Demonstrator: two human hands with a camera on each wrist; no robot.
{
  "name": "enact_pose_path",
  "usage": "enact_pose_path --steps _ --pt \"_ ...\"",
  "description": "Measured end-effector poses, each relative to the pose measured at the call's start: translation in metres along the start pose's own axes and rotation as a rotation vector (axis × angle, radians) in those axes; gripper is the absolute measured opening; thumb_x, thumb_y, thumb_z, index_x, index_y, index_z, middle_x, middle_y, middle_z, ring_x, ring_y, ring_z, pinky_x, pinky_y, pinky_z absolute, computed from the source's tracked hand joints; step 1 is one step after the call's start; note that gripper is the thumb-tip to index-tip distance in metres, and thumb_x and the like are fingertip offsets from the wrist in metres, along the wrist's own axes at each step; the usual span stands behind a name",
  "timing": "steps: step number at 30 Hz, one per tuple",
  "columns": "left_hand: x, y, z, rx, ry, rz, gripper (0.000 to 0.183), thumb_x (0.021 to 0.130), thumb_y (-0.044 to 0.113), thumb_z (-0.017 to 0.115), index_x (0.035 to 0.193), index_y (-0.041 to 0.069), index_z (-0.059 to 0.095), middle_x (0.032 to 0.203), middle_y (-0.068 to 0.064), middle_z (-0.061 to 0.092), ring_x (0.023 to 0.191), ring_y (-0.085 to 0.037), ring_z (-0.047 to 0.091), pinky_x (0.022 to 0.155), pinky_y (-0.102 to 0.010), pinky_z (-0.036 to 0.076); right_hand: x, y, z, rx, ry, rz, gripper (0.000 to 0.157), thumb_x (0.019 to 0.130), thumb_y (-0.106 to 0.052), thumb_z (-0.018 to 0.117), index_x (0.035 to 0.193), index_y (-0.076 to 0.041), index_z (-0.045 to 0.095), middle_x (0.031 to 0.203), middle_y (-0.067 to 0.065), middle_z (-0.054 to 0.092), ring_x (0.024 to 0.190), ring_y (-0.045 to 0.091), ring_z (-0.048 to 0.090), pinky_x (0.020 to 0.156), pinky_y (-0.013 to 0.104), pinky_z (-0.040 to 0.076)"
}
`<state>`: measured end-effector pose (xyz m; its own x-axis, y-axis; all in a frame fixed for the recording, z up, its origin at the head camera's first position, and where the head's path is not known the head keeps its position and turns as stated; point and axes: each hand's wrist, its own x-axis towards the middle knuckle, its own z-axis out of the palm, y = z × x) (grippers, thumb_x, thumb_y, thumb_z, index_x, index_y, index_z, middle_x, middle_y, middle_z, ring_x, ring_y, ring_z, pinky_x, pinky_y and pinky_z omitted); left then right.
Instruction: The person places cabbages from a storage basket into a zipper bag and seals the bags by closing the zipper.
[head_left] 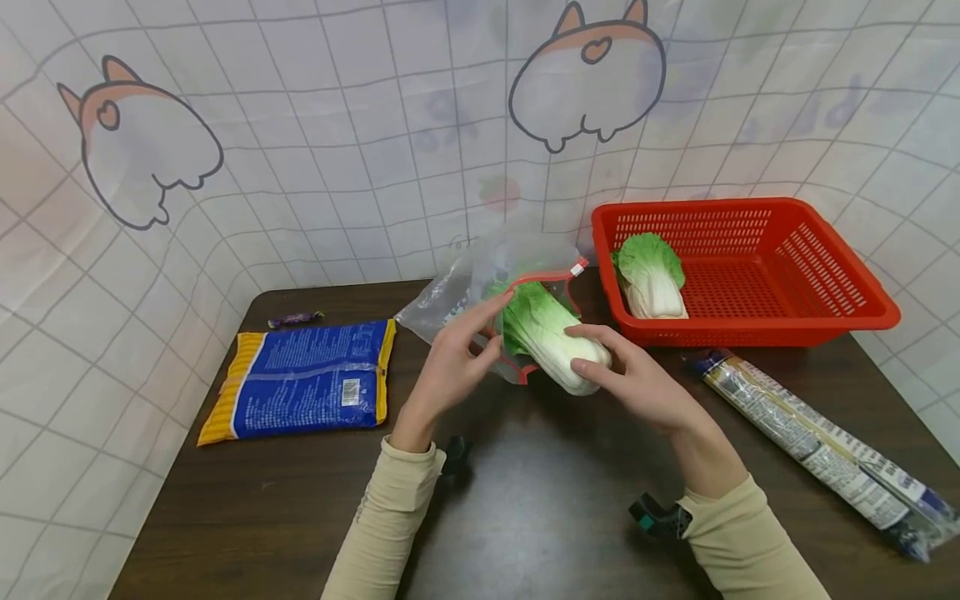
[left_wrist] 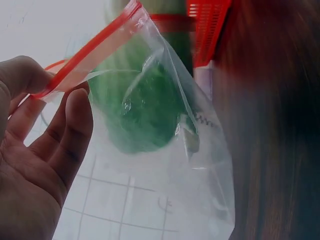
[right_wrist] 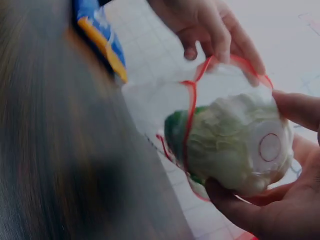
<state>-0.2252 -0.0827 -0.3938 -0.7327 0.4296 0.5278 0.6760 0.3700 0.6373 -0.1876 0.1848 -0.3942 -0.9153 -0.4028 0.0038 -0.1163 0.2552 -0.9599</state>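
Observation:
A clear zip bag [head_left: 447, 293] with a red zip edge is held above the table, its mouth spread toward me. My left hand [head_left: 463, 343] pinches the red rim; the left wrist view shows thumb and fingers on the zip strip [left_wrist: 75, 57]. My right hand [head_left: 637, 379] grips the white base of a napa cabbage [head_left: 558, 342]. The cabbage's green leafy end [left_wrist: 140, 110] lies inside the bag, while its base [right_wrist: 230, 150] sticks out of the mouth.
At the back right, a red plastic basket [head_left: 757, 325] has a second cabbage [head_left: 651, 275] in its left end. A long printed packet [head_left: 817, 442] lies in front of it. To the left are a blue and yellow packet [head_left: 311, 379] and a small purple wrapper [head_left: 296, 319].

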Motion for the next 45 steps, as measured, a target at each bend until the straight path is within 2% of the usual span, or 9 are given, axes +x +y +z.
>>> enact_pose_path --steps 8,14,16,24,30,34,38,42,45 --pt "0.0 -0.004 0.002 -0.004 -0.011 -0.017 0.054 0.094 0.001 0.057 0.146 0.012 0.049 0.141 -0.003 0.053 0.086 -0.012 0.06 0.059 -0.026 0.05 -0.001 0.003 -0.004 -0.175 -0.023 0.006 0.034 0.1 -0.026 0.057 0.132 -0.015 0.057 0.112 0.012 0.054 0.083 0.027 0.054 0.07 0.037 0.048" --pt "0.001 -0.004 0.004 0.001 -0.003 -0.015 0.054 0.093 0.001 0.058 0.145 0.012 0.049 0.141 -0.005 0.053 0.082 -0.012 0.061 0.057 -0.026 0.049 0.001 0.007 -0.003 -0.107 -0.009 0.045 0.038 0.1 -0.027 0.057 0.135 -0.013 0.057 0.131 0.014 0.052 0.09 0.027 0.057 0.078 0.047 0.052" --pt "0.001 -0.004 0.004 0.007 0.0 -0.021 0.054 0.093 0.0 0.058 0.145 0.011 0.049 0.141 -0.005 0.053 0.083 -0.012 0.062 0.057 -0.026 0.049 0.001 0.007 -0.003 -0.1 0.014 0.06 0.04 0.099 -0.028 0.059 0.136 -0.013 0.057 0.132 0.013 0.051 0.091 0.028 0.057 0.079 0.047 0.052" --pt "0.0 -0.005 0.004 0.016 -0.017 -0.025 0.053 0.093 0.001 0.059 0.144 0.009 0.05 0.141 -0.005 0.053 0.085 -0.014 0.063 0.057 -0.025 0.049 0.001 0.006 0.0 -0.189 0.065 0.031 0.044 0.092 -0.025 0.07 0.133 -0.015 0.06 0.097 0.011 0.054 0.071 0.022 0.05 0.059 0.028 0.044" --pt "0.0 -0.004 0.005 0.023 -0.075 -0.007 0.055 0.093 -0.003 0.057 0.145 0.008 0.048 0.143 -0.005 0.052 0.086 -0.015 0.064 0.052 -0.024 0.045 -0.001 -0.002 0.007 0.098 0.176 0.054 0.049 0.095 -0.027 0.066 0.141 -0.013 0.054 0.133 0.012 0.047 0.096 0.023 0.058 0.078 0.029 0.054" --pt "0.0 -0.003 0.005 0.015 -0.087 -0.01 0.055 0.092 -0.003 0.056 0.146 0.01 0.048 0.139 -0.005 0.055 0.084 -0.013 0.062 0.054 -0.024 0.046 0.0 -0.005 0.011 0.245 0.15 0.07 0.051 0.098 -0.024 0.062 0.145 -0.01 0.048 0.141 0.013 0.042 0.104 0.023 0.057 0.083 0.031 0.054" --pt "0.0 -0.001 0.006 0.004 -0.082 -0.015 0.055 0.092 -0.003 0.056 0.146 0.01 0.048 0.136 -0.005 0.056 0.083 -0.013 0.061 0.053 -0.024 0.046 0.001 -0.006 0.014 0.291 0.18 0.075 0.052 0.098 -0.021 0.062 0.146 -0.009 0.047 0.142 0.011 0.04 0.104 0.021 0.058 0.083 0.033 0.055" --pt "0.0 -0.002 0.006 0.008 -0.089 -0.004 0.056 0.093 -0.003 0.055 0.147 0.01 0.047 0.142 -0.003 0.052 0.085 -0.012 0.062 0.055 -0.024 0.046 0.001 -0.01 0.017 0.188 0.271 0.047 0.053 0.095 -0.026 0.067 0.144 -0.012 0.051 0.142 0.009 0.041 0.103 0.018 0.06 0.083 0.032 0.055" --pt "0.001 -0.002 0.008 0.013 -0.091 0.009 0.057 0.093 -0.003 0.055 0.147 0.011 0.047 0.141 -0.002 0.053 0.084 -0.012 0.061 0.055 -0.023 0.046 0.002 -0.012 0.017 0.202 0.247 0.044 0.053 0.095 -0.025 0.066 0.144 -0.013 0.051 0.142 0.009 0.041 0.106 0.021 0.059 0.086 0.034 0.054"
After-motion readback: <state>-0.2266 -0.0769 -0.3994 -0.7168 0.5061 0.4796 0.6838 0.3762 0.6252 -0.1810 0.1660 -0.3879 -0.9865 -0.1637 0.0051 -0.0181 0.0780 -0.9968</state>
